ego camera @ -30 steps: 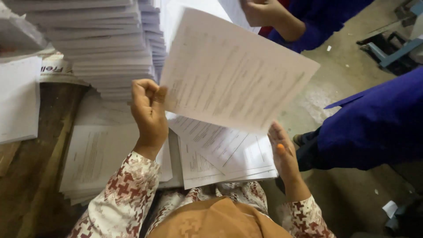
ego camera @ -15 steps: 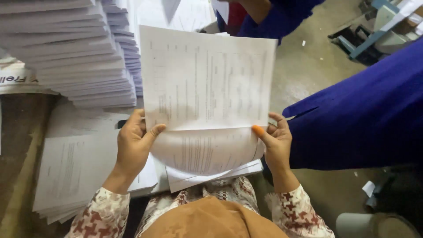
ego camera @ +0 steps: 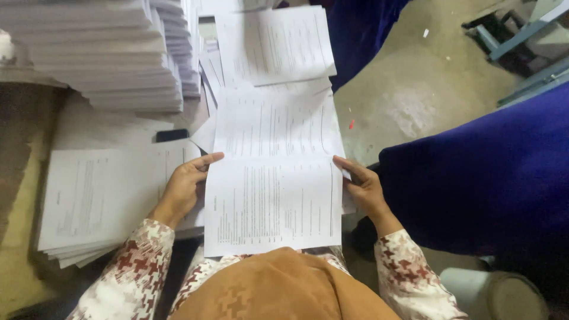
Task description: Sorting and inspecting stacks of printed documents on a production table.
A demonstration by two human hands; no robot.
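Sheet (ego camera: 274,184) now folded flat, creased across the middle, held low over the lap.

L hand (ego camera: 185,188) & R hand (ego camera: 363,188) each pinch a side edge at the crease; the fold looks done. Vs 0.5 s ago: sheet was upright w/ bottom curling, now it lies flat, by the stack (ego camera: 101,201) on the counter (ego camera: 24,178). Blue sleeve (ego camera: 474,184) at right.

Wooden table (ego camera: 24,178) under tall paper stacks (ego camera: 101,53) and low printed-sheet pile (ego camera: 101,201).
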